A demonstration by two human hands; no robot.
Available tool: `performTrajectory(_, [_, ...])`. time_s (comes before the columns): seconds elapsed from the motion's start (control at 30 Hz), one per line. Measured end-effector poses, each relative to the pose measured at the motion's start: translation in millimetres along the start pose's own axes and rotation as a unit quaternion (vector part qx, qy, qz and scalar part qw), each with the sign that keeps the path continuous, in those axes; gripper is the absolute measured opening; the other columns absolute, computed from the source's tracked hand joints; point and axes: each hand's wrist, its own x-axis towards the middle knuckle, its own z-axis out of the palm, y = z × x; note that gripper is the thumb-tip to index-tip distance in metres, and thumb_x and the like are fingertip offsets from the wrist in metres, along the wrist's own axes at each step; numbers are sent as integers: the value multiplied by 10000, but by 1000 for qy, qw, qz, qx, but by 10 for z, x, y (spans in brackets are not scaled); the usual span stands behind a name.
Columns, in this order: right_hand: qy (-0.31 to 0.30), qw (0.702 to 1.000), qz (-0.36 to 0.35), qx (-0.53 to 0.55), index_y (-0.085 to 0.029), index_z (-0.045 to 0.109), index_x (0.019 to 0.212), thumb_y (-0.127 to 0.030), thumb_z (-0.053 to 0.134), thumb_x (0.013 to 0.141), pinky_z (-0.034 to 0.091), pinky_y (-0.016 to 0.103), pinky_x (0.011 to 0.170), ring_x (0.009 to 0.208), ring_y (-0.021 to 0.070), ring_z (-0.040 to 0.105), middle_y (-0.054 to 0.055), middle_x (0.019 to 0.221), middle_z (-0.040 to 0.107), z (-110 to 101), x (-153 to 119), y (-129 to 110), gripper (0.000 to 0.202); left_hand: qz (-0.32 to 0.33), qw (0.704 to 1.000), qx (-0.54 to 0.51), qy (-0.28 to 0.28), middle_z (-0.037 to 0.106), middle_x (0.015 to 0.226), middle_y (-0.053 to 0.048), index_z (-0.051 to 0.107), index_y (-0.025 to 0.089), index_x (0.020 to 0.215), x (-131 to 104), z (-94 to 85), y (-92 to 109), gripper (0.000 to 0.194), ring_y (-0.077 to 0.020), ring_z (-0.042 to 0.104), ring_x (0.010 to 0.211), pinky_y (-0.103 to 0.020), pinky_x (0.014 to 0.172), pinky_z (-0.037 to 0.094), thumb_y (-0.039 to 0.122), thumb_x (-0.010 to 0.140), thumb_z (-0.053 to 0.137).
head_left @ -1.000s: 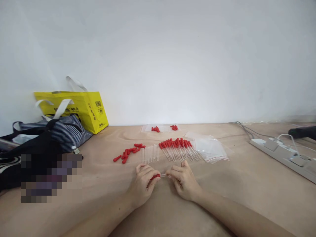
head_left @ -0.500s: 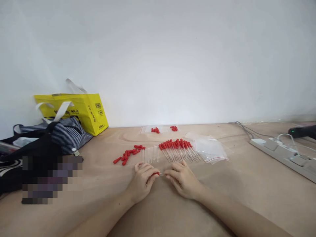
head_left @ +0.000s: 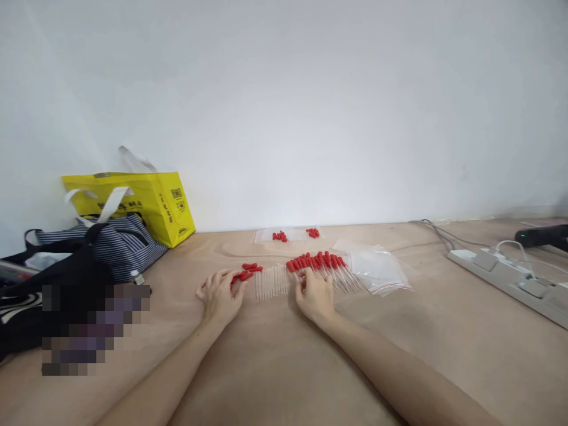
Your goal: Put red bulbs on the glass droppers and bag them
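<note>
Left hand [head_left: 220, 297] at bulbs [head_left: 245, 276], grip unclear; right hand [head_left: 315, 297] pinches dropper [head_left: 290, 266]; bag [head_left: 171, 220] print blurred.

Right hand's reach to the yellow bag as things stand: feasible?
Probably not directly: the left hand and forearm lie between the right hand and the yellow bag.

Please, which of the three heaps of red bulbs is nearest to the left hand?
The front heap, left of the bare tubes: the left hand is right at it. The back-left heap and back-right heap lie farther away, near the wall.
</note>
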Motion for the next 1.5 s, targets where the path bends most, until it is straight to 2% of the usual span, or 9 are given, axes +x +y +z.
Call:
performTrajectory(0.23, [-29, 996, 55, -60, -169, 544, 803, -175, 449, 735, 191, 334, 723, 752, 198, 560, 58, 765, 647, 162, 196, -183, 117, -6, 999, 31, -23, 556, 1017, -65, 616, 254, 883, 1, 14, -44, 200, -253, 438, 988, -435, 844, 235, 333, 759, 480])
performTrajectory(0.47, [-48, 995, 59, -63, -186, 588, 798, -204, 446, 753, 191, 354, 745, 781, 194, 556, 58, 790, 652, 198, 245, -196, 149, -12, 998, 35, -48, 564, 995, -64, 612, 251, 875, 18, 29, -66, 201, -255, 444, 968, -443, 836, 242, 337, 754, 478])
performTrajectory(0.6, [-47, 995, 46, -69, -190, 618, 786, -256, 432, 770, 201, 367, 756, 811, 203, 548, 67, 835, 644, 182, 264, -225, 198, -15, 997, 55, -44, 557, 988, -75, 597, 233, 880, 17, 24, -77, 212, -258, 437, 973, -443, 839, 243, 349, 751, 475])
performTrajectory(0.83, [-99, 985, 43, -135, -119, 649, 787, -258, 456, 745, 212, 397, 779, 828, 247, 538, 146, 853, 635, 207, 368, -351, 243, 26, 988, 148, -23, 525, 1027, -128, 592, 174, 865, -18, -76, -80, 262, -286, 423, 968, -465, 863, 213, 370, 741, 470])
performTrajectory(0.93, [-108, 984, 47, -136, -114, 655, 756, -235, 473, 727, 213, 399, 776, 803, 252, 548, 156, 816, 642, 241, 407, -382, 221, 41, 984, 169, -29, 530, 1029, -138, 594, 163, 877, -31, -124, -74, 262, -289, 422, 982, -466, 883, 191, 348, 742, 465])
performTrajectory(1.03, [-113, 983, 49, -136, -122, 655, 719, -231, 478, 718, 214, 401, 770, 777, 249, 554, 153, 781, 648, 264, 426, -387, 208, 43, 981, 183, -49, 566, 951, -147, 587, 137, 902, -31, -169, -79, 287, -297, 459, 936, -450, 850, 228, 339, 755, 445])
performTrajectory(1.17, [-106, 984, 50, -135, -116, 648, 744, -260, 466, 731, 213, 401, 769, 779, 247, 551, 151, 796, 645, 234, 411, -378, 233, 48, 979, 172, -93, 608, 883, -150, 561, 111, 950, -18, -206, -94, 313, -304, 526, 864, -405, 751, 294, 328, 787, 404])
performTrajectory(1.27, [-81, 988, 40, -126, -126, 635, 763, -275, 443, 750, 217, 389, 757, 805, 240, 538, 132, 825, 639, 168, 348, -349, 243, 43, 978, 169, -111, 631, 870, -132, 549, 135, 948, -2, -202, -105, 266, -289, 552, 860, -392, 747, 296, 283, 799, 385])
performTrajectory(1.5, [4, 997, -59, -44, -173, 566, 646, -290, 458, 772, 238, 335, 728, 764, 184, 507, 44, 720, 602, -60, 6, -40, 203, 23, 976, 159, -147, 642, 889, -106, 508, 162, 928, 13, -210, -117, 193, -268, 591, 822, -357, 701, 335, 244, 810, 380])
